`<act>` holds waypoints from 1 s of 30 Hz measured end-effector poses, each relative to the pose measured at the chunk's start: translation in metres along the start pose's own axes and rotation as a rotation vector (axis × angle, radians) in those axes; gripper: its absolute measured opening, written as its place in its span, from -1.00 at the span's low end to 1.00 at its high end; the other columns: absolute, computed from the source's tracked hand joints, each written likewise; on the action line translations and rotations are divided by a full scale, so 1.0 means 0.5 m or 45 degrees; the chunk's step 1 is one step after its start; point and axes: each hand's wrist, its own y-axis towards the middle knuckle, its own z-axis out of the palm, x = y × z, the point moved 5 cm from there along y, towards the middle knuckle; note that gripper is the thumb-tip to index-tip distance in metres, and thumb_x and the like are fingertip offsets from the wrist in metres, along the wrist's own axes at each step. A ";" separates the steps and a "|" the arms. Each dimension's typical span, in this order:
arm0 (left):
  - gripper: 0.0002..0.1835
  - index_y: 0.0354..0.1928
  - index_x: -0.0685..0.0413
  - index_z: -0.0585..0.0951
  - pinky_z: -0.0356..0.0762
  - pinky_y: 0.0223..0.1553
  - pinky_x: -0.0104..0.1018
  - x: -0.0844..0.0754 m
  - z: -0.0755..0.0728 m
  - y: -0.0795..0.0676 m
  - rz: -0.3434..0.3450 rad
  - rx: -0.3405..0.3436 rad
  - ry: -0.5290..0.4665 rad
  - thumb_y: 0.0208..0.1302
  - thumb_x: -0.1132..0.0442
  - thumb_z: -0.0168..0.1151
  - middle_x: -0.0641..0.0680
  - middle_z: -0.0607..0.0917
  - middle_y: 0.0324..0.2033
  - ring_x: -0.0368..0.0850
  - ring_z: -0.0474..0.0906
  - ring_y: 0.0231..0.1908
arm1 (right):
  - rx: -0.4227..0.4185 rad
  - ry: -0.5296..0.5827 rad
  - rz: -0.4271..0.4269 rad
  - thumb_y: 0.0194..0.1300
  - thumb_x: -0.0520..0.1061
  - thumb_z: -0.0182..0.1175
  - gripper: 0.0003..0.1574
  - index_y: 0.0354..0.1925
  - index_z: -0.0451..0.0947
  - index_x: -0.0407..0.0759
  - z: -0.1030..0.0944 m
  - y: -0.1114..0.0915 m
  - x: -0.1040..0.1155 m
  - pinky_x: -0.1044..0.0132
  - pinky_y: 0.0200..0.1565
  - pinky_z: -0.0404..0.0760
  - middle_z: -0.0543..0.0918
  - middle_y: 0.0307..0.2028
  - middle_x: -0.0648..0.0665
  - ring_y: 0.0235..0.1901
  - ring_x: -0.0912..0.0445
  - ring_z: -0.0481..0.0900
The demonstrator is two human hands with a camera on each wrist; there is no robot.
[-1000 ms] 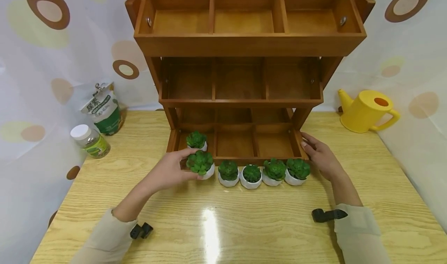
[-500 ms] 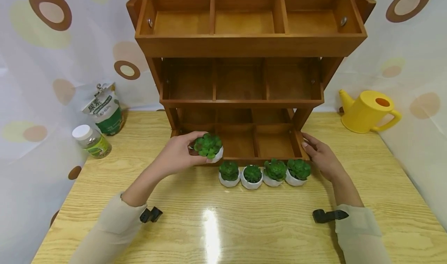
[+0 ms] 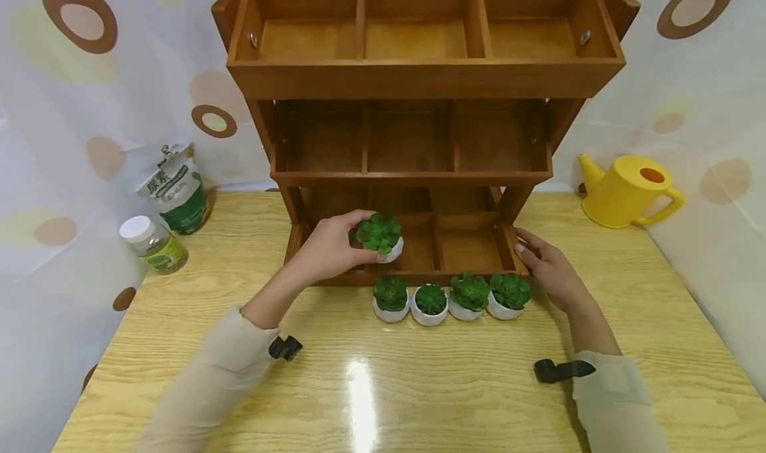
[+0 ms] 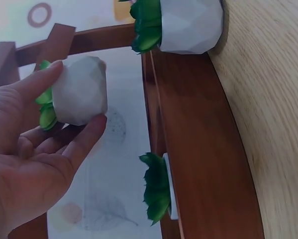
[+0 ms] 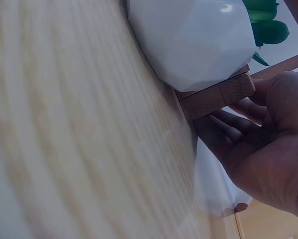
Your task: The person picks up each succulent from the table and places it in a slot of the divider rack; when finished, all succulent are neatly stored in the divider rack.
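My left hand (image 3: 330, 245) pinches a small potted succulent (image 3: 378, 233) by its white faceted pot, held above the bottom tier of a brown wooden three-tier shelf (image 3: 419, 80). In the left wrist view the pot (image 4: 80, 92) sits between thumb and fingers, its leaves partly behind the thumb. Another succulent (image 4: 157, 189) stands inside the bottom tier, mostly hidden by my hand in the head view. My right hand (image 3: 549, 270) grips the right side board of that tier; in the right wrist view, thumb and fingers lie around the board's end (image 5: 218, 97).
Several potted succulents (image 3: 429, 300) stand in a row before the shelf's front edge. At the left are a white-lidded jar (image 3: 154, 243) and a green-white pouch (image 3: 179, 190). A yellow watering can (image 3: 628, 190) stands at the right of the wooden table (image 3: 455, 386).
My left hand has carried the succulent up and to the right, from in front of the bottom tier to above its middle. My right hand stays at the side board.
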 end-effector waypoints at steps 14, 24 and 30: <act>-0.20 0.44 0.08 0.41 0.65 0.00 -0.13 0.007 0.058 0.066 -0.062 0.041 0.103 0.19 0.03 0.49 0.09 0.71 0.08 -0.07 0.68 -0.10 | -0.005 0.009 -0.017 0.66 0.16 -0.27 -0.21 0.65 -0.21 -0.05 -0.001 -0.004 0.004 -0.06 0.38 0.33 0.10 0.56 -0.37 0.48 -0.29 0.23; -0.17 0.46 0.12 0.38 0.56 0.23 -0.03 0.011 0.097 0.103 -0.075 0.086 0.192 0.20 0.01 0.48 0.17 0.61 0.28 0.12 0.58 0.22 | -0.012 0.005 -0.021 0.66 0.18 -0.27 -0.19 0.64 -0.19 -0.09 -0.002 -0.004 0.006 0.13 0.36 0.43 0.12 0.56 -0.37 0.48 -0.27 0.24; -0.17 0.46 0.09 0.38 0.54 0.27 -0.02 0.020 0.109 0.108 -0.103 0.092 0.213 0.21 0.01 0.48 0.16 0.59 0.31 0.12 0.56 0.26 | -0.012 0.006 -0.020 0.65 0.19 -0.26 -0.18 0.64 -0.19 -0.09 -0.001 -0.002 0.007 -0.08 0.41 0.31 0.10 0.55 -0.40 0.49 -0.29 0.21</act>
